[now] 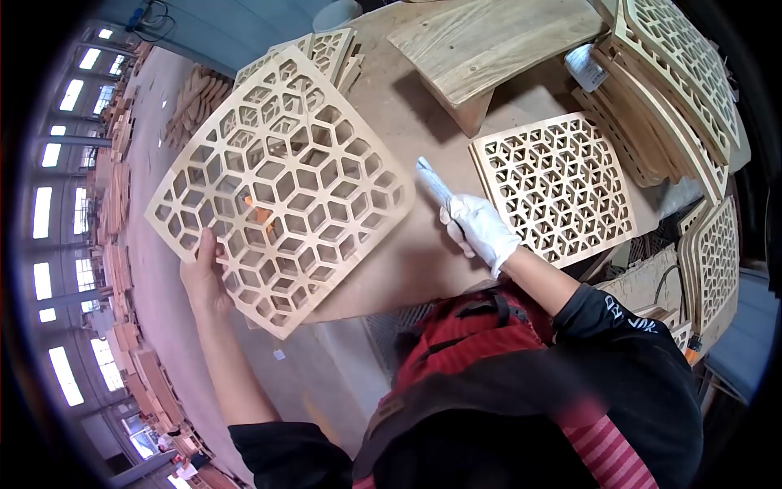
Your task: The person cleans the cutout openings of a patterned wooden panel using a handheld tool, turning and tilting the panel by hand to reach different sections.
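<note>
Left hand: bare, grip pinching lattice panel at edge; panel raised, partly over desk. Gloved right hand: grip wrapped round rod, near panel stack on desk.

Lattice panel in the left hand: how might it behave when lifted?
Probably light for its size: the lattice panel is largely cut away. It seems stiff: no obvious sag beyond the left hand. Thin ribs might crack if knocked.

Wht-gloved R hand, blk sleeves
</note>
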Demonstrator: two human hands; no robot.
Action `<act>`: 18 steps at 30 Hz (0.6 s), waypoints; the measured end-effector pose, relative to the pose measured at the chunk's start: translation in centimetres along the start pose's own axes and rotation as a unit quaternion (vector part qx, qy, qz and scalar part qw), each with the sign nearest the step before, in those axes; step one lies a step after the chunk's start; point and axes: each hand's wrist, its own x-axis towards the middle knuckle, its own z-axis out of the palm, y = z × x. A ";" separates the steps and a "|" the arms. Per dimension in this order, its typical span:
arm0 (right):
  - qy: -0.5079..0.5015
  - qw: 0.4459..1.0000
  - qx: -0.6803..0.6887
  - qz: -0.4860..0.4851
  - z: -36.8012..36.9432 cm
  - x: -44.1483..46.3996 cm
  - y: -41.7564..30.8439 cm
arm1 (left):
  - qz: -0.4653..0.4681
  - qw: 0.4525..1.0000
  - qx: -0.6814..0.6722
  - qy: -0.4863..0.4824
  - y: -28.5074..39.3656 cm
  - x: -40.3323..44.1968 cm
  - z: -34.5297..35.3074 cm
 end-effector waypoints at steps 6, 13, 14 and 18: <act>0.028 0.993 0.107 -0.038 1.2 0.9 -0.3 | 0.044 0.995 -0.083 0.044 -2.3 -3.4 -0.8; -0.002 0.990 0.134 -0.048 2.8 0.7 -1.0 | 0.167 0.978 -0.108 0.055 -5.4 -5.2 -1.3; -0.010 0.989 0.140 -0.043 2.9 0.7 -1.1 | 0.175 0.977 -0.112 0.056 -5.5 -5.6 -1.2; -0.001 0.986 0.169 -0.005 3.5 0.4 -1.5 | 0.192 0.972 -0.125 0.045 -5.5 -7.0 -1.0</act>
